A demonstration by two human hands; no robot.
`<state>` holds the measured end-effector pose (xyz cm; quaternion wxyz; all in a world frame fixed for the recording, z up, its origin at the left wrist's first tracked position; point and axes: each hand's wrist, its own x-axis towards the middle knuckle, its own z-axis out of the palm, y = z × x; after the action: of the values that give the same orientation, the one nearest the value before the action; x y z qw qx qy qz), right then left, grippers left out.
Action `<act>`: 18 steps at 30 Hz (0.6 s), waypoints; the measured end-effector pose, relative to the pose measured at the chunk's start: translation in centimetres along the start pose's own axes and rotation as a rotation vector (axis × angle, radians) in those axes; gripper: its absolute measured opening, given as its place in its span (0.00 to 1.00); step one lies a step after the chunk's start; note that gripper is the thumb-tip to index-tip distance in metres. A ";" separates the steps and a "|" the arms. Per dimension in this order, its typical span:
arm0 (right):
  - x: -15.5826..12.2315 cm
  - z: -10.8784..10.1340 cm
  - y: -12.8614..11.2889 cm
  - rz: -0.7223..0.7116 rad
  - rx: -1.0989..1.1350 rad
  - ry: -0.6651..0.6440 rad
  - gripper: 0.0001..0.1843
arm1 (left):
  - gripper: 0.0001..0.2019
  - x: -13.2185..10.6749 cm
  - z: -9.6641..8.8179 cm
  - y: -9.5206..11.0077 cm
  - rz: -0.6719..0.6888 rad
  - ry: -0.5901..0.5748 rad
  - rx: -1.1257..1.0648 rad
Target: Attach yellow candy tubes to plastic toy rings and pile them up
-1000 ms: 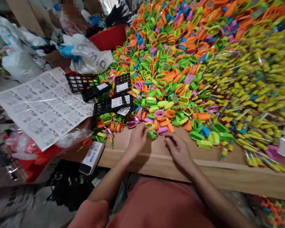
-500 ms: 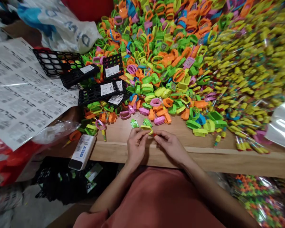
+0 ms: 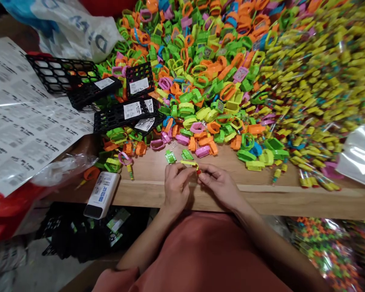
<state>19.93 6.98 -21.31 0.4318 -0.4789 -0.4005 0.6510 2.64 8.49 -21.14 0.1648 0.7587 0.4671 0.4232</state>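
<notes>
My left hand [image 3: 177, 184] and my right hand [image 3: 219, 184] meet near the front edge of the wooden table [image 3: 261, 198]. Together they pinch a yellow plastic ring [image 3: 190, 163], the left hand on its left side. The right fingertips also hold a tiny red piece [image 3: 198, 172] against it. Two small green pieces [image 3: 170, 156] lie loose on the wood just beyond my fingers. A huge heap of colourful plastic rings [image 3: 207, 77] fills the table behind them.
Black mesh trays with white labels [image 3: 124, 113] lie at the left, beside sheets of printed stickers [image 3: 21, 121]. A white box [image 3: 101, 194] overhangs the table edge. Yellow wrapped items [image 3: 319, 89] cover the right side, with a clear plastic bag [image 3: 359, 156] at the far right.
My hands drew back from the heap's edge toward me, the left picking up the yellow ring; both now pinch it together. The view tilted down and closer.
</notes>
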 end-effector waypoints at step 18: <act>-1.6 -2.8 -1.3 -0.309 -0.480 0.108 0.15 | 0.10 0.3 -3.6 -1.8 0.004 -0.100 0.173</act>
<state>23.18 6.18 -20.28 0.4208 -0.5349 -0.5877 0.4376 -1.20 9.10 -20.05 0.1210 0.7912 0.4914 0.3432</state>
